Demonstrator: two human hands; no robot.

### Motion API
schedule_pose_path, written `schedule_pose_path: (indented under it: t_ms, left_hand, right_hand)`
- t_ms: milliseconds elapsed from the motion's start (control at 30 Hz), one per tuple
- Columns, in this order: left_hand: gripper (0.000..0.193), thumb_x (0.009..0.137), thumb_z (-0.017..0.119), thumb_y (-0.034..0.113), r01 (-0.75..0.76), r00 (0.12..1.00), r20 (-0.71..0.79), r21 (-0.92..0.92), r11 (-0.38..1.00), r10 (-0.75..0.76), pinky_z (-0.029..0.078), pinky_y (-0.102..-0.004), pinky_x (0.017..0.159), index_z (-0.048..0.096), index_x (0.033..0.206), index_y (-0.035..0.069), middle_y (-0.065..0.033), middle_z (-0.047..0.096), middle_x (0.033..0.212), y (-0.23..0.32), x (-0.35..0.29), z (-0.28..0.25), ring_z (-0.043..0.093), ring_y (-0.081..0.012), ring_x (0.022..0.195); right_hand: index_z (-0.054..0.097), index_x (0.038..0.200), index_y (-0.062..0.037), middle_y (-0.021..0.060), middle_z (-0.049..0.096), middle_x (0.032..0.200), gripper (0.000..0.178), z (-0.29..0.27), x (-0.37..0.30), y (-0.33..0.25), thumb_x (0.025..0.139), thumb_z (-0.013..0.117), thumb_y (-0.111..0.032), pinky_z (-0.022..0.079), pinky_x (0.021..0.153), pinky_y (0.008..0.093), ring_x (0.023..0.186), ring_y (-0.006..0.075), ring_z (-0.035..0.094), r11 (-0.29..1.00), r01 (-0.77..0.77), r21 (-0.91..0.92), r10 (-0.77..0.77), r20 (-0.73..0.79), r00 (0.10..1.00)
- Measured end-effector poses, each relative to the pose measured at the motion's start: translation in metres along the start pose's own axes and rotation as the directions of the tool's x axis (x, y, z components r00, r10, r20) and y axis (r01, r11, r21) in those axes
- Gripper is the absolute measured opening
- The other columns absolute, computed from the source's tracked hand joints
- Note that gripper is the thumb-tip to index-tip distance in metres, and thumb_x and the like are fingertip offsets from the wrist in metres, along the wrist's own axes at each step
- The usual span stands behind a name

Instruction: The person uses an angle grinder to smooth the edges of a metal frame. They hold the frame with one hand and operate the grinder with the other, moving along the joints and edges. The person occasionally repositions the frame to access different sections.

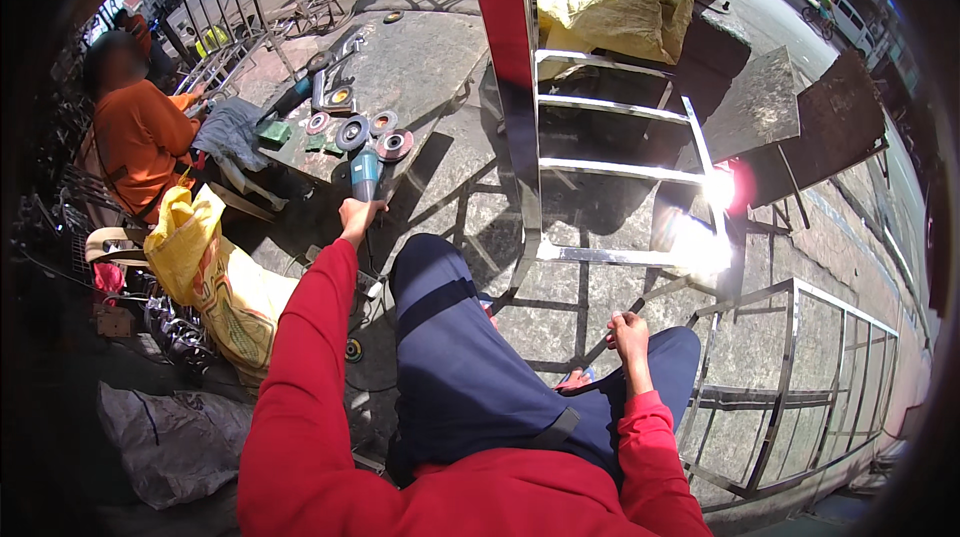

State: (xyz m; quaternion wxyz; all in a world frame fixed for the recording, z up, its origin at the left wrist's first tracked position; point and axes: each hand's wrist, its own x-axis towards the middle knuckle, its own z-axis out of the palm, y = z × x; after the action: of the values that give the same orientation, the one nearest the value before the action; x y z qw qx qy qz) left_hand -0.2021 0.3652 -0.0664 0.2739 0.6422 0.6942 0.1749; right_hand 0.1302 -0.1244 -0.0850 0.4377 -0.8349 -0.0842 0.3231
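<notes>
Sunlit grey tabletop (425, 52) bears abrasive discs (353, 134). Left hand (360, 221) grasps teal grinder (365, 175): likely heavy, rigid; best held by body. Right hand (630, 339) curled, contents unclear.

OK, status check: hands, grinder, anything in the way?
Left hand holds the teal grinder at the near edge of the worktable. Right hand by the right knee, nothing clearly held. Discs crowd the grinder's far end.
</notes>
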Motion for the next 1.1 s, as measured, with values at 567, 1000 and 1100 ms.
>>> schedule_pose_path:
  t_ms: [567, 1000, 1100]
  left_hand:
    - [0.029, 0.068, 0.076, 0.024, -0.097, 0.951, 0.147, -0.691, 0.717, 0.271, 0.045, -0.0264, 0.049, 0.067, 0.076, -0.001, -0.0027, 0.060, 0.060, -0.020, -0.291, -0.130, 0.056, -0.0117, 0.050]
    - [0.047, 0.066, 0.084, 0.030, -0.328, 0.585, 0.330, -0.739, 0.588, 0.741, 0.049, -0.0270, 0.067, 0.065, 0.092, -0.004, -0.0063, 0.066, 0.077, 0.099, -0.449, -0.115, 0.062, -0.0107, 0.073]
    - [0.049, 0.065, 0.084, 0.031, -0.239, 0.468, 0.415, -0.791, 0.564, 0.781, 0.052, -0.0303, 0.068, 0.065, 0.092, -0.005, -0.0099, 0.069, 0.077, 0.130, -0.460, -0.086, 0.067, -0.0161, 0.073]
  right_hand:
    - [0.059, 0.122, -0.0008, 0.0170, 0.065, 0.117, 0.050, 0.041, -0.135, -0.146, 0.090, 0.069, -0.037, 0.047, 0.095, 0.0377, 0.111, 0.0271, 0.062, 0.687, 0.678, 0.263, -0.664, 0.606, 0.438]
    - [0.043, 0.133, 0.0059, 0.0213, 0.060, 0.119, 0.085, 0.013, -0.210, -0.146, 0.095, 0.029, -0.069, 0.048, 0.095, 0.0403, 0.109, 0.0290, 0.061, 0.466, 0.182, 0.866, -0.827, 0.353, 0.438]
    - [0.047, 0.126, 0.0019, 0.0228, 0.064, 0.108, 0.072, -0.015, -0.214, -0.146, 0.099, 0.032, -0.063, 0.053, 0.083, 0.0368, 0.097, 0.0287, 0.065, 0.422, 0.255, 0.870, -0.796, 0.220, 0.564]
